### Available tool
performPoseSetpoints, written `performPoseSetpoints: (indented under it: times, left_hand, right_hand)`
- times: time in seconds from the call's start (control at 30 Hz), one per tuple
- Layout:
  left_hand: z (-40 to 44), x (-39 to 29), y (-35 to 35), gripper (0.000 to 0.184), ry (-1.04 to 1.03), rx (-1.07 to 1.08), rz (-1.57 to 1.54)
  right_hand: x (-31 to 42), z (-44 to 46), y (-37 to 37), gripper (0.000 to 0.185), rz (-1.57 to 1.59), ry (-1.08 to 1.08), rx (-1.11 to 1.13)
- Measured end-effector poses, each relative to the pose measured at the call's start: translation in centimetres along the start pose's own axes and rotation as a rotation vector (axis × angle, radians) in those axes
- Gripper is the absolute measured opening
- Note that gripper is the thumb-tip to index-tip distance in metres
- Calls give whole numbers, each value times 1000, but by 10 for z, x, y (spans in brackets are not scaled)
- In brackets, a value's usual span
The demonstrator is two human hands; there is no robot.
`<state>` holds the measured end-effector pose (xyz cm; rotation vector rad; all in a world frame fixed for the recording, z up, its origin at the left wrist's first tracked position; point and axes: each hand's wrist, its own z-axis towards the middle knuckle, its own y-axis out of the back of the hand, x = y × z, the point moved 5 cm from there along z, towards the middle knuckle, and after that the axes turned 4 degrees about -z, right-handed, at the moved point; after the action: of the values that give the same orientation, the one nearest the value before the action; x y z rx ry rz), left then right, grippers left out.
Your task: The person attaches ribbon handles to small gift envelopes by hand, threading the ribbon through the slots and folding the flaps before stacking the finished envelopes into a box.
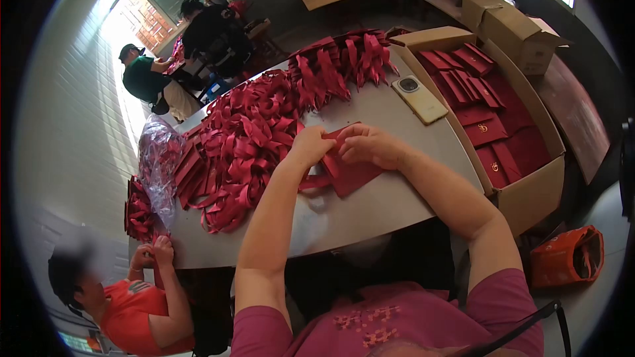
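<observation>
A flat red envelope-like bag [355,175] lies on the metal table under my hands, with a red ribbon at its left side. My left hand [311,146] pinches its upper edge from the left. Close beside it, my right hand [370,145] has its fingers bent together at the same edge. Left of my hands spreads a large heap of red ribbons and bags [254,129]. Behind them is a row of red ribboned bags [331,69].
A phone [420,99] lies right of my hands. Beyond it stands an open carton [536,185] of red envelopes. A person in red [142,311] works at the table's left corner, near a plastic bag [160,158]. Two people sit at the back left. An orange bag [567,256] sits lower right.
</observation>
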<state>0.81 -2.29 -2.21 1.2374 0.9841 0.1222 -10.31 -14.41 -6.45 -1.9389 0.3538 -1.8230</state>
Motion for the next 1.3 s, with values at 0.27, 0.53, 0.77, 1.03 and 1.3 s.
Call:
performPoseSetpoints:
  times: [0.27, 0.53, 0.77, 1.03, 1.3]
  left_hand:
    - [-34, 26, 13, 10, 181, 153, -785]
    - [-46, 29, 16, 9, 82, -559, -1348]
    - [-50, 9, -19, 17, 80, -768, -1432]
    - [-55, 15, -27, 15, 102, -848, -1196]
    - [-56, 1, -19, 19, 52, -641, -1356]
  right_hand:
    - [20, -10, -16, 25, 120, 75, 79]
    - [23, -12, -6, 43, -422, 428, -778]
    - [-5, -4, -50, 44, 300, 135, -138]
    - [-22, -3, -35, 25, 202, -107, -341]
    - [25, -13, -40, 24, 20, 108, -359]
